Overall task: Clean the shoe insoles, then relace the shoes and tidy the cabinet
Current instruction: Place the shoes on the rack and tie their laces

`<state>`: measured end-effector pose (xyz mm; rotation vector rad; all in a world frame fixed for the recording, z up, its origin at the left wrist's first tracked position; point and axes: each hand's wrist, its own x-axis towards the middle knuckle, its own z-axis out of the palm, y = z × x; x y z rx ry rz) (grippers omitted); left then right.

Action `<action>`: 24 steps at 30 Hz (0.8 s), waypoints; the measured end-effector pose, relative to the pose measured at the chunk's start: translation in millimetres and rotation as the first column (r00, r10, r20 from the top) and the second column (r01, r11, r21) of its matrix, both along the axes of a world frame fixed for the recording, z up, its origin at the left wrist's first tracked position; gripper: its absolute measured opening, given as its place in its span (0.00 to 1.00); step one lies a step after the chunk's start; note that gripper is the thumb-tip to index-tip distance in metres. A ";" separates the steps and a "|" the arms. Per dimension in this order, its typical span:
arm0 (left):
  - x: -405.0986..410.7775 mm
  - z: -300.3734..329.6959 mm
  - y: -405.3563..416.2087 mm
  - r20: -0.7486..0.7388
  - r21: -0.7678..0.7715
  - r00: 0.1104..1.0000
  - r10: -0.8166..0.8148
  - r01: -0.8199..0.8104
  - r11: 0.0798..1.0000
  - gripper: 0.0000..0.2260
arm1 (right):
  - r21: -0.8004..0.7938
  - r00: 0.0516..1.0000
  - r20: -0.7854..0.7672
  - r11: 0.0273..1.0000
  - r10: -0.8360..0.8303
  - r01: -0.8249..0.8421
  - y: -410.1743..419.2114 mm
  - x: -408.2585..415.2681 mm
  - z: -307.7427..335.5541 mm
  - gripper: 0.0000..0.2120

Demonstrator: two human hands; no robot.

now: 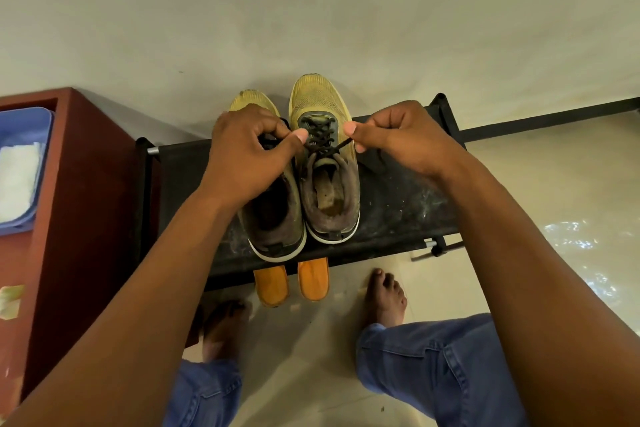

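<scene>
While the pair sat side by side on the black rack (pixel 398 204), I pinched one end of the black lace (pixel 320 140) in my left hand (pixel 249 146) and the other in my right hand (pixel 391 139), pulling outward, I judged, to snug the crossings. The right-side shoe (pixel 329 163) looked worn, yellow mesh grimy.

Head camera looks steeply down (close) at rack (pixel 398 204).

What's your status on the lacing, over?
Left hand and right hand each pinching a lace end. Right-side shoe laced, on the rack shelf. Orange insoles below. Nothing in the way.
</scene>
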<state>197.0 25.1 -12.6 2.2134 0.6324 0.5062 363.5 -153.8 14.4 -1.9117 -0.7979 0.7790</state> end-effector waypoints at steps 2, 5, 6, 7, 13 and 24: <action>2.1 3.6 -3.8 0.103 -0.173 0.994 0.017 0.002 0.985 0.12 | 0.093 0.992 -0.116 0.994 -0.043 0.054 4.0 -0.6 1.0 0.14; 6.8 10.0 -9.4 0.206 -0.340 0.978 0.040 0.033 0.940 0.09 | 0.220 0.951 -0.309 0.972 -0.015 0.087 13.6 -4.0 2.9 0.10; 8.5 11.7 -11.5 0.241 -0.394 0.969 0.051 0.050 0.918 0.07 | 0.256 0.934 -0.356 0.962 0.006 0.091 16.1 -5.2 3.3 0.10; 9.9 12.6 -13.6 0.273 -0.445 0.960 0.061 0.070 0.893 0.06 | 0.278 0.918 -0.395 0.956 0.020 0.099 18.4 -6.2 3.6 0.11; 14.9 11.1 -21.3 0.319 -0.567 0.937 0.139 0.071 0.821 0.08 | 0.242 0.907 -0.420 0.967 0.026 0.084 26.1 -15.3 7.4 0.11; 18.4 5.1 -26.4 0.227 -0.484 0.956 0.185 -0.055 0.874 0.14 | 0.199 0.936 -0.352 0.975 -0.019 0.095 31.8 -14.3 4.3 0.16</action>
